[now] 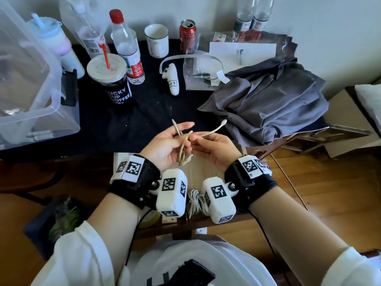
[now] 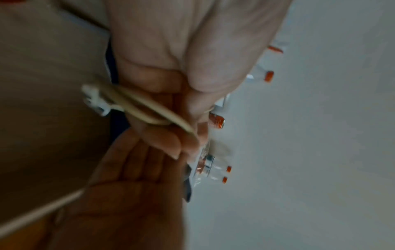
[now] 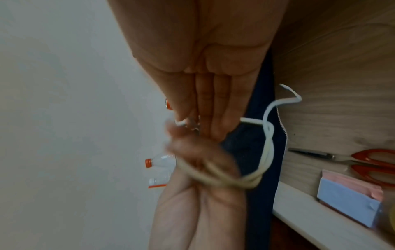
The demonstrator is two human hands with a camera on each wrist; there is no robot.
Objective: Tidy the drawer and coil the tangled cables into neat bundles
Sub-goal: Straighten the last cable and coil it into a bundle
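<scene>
A lived-in room at home, probably a bedroom or study: wood floor (image 1: 309,193), plain white wall (image 1: 206,9), a desk under a dark cloth (image 1: 144,112) crowded with water bottles (image 1: 127,48), a coffee cup (image 1: 109,79), a soda can (image 1: 187,36) and a crumpled grey garment (image 1: 268,104), with a clear storage bin (image 1: 26,79) alongside

Both hands were raised palms-up, close together: the left hand (image 1: 165,144) pinched with curled fingers, the right hand (image 1: 214,148) likewise.
</scene>
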